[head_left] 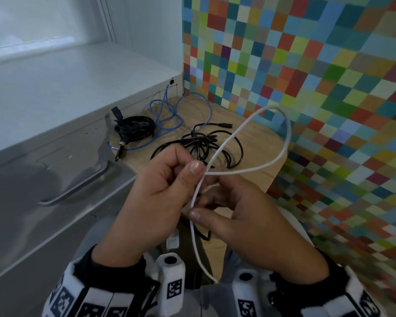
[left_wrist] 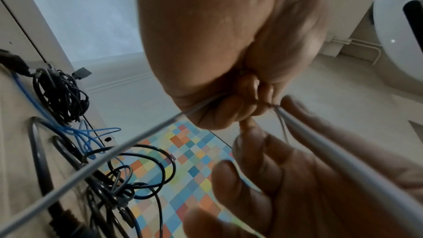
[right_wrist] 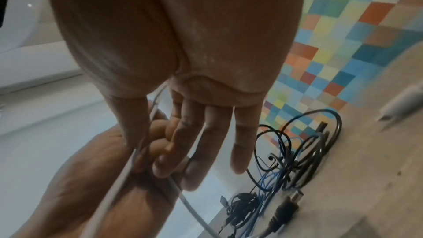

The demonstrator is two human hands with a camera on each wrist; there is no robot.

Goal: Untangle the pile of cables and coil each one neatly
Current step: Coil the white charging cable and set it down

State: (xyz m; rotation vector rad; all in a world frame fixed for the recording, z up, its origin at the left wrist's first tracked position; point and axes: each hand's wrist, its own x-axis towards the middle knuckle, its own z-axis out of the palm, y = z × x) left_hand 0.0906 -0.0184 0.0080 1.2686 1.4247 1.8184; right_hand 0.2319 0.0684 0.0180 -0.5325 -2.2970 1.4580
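The left hand [head_left: 156, 195] has its fingers curled, and thumb and forefinger pinch the white cable [head_left: 286, 143] at the point where its strands cross. The right hand [head_left: 245, 216] is just below and touches the same cable; its thumb presses the cable from the near side, while the other fingers are rather straight, as the right wrist view shows. I cannot tell if they really grip it.

From the pinch, the white cable makes one large loop in the air, going far and to the right, and its loose tail hangs down toward the person's lap. So the coiling of this cable seems to be at its first loop only.

On the wooden table [head_left: 256, 133] further away, a black bundle [head_left: 135, 129] at the left looks already coiled. A blue cable [head_left: 169, 115] lies loose beside it, and a black cable [head_left: 201, 145] is in a messy heap in the middle. These two, I judge, are still to do.
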